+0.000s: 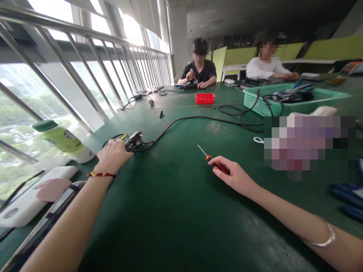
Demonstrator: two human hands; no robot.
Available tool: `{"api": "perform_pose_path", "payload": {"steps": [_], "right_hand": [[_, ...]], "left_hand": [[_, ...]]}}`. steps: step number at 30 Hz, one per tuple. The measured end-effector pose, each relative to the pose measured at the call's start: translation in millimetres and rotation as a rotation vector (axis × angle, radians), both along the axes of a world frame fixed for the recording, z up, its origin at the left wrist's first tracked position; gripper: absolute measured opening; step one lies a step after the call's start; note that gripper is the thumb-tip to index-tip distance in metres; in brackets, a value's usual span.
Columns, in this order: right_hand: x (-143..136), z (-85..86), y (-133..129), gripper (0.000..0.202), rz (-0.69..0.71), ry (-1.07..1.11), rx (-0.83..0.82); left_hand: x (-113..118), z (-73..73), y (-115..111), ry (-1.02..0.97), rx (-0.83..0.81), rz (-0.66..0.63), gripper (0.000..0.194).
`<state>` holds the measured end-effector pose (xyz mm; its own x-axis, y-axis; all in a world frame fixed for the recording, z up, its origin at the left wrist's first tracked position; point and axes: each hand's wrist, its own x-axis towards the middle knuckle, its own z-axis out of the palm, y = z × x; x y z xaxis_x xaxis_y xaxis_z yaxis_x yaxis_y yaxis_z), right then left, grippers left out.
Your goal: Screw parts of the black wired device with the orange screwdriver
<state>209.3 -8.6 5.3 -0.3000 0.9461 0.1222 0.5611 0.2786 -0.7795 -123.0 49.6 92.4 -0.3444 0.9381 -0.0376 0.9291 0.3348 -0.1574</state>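
Observation:
My right hand (228, 172) is closed round the orange and black handle of a screwdriver (208, 157), its metal shaft pointing away to the upper left just over the green table. On the left, my left hand (113, 155) is wrapped over a small dark device with exposed parts (135, 141). Its far end shows past my fingers; the rest is hidden under the hand. A black cable (181, 118) runs from beside this device across the table to the right.
A green-capped bottle (65, 141) and a white case-like object (31, 200) stand at the left edge by the railing. Farther off are a red basket (204, 99), a small black piece (161, 114) and a green basket (255, 102) with cables. Two people sit at the far side.

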Motion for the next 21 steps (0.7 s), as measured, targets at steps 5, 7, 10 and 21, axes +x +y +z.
{"api": "perform_pose_path", "payload": {"steps": [5,7,10,21], "right_hand": [[0.8,0.4,-0.3,0.022,0.003,-0.021,0.011],[0.9,0.8,-0.5,0.022,0.007,-0.026,0.022],[0.6,1.5,-0.9,0.021,0.006,-0.029,0.036],[0.4,4.4,-1.0,0.021,0.007,-0.054,0.027]], "left_hand": [[12.8,4.4,-6.0,-0.027,-0.027,-0.033,0.042],[14.6,4.7,-6.4,-0.039,-0.032,-0.041,0.042],[14.3,4.7,-5.7,-0.037,-0.035,-0.030,0.042],[13.9,9.1,-8.2,0.037,-0.015,-0.031,0.042]]}}
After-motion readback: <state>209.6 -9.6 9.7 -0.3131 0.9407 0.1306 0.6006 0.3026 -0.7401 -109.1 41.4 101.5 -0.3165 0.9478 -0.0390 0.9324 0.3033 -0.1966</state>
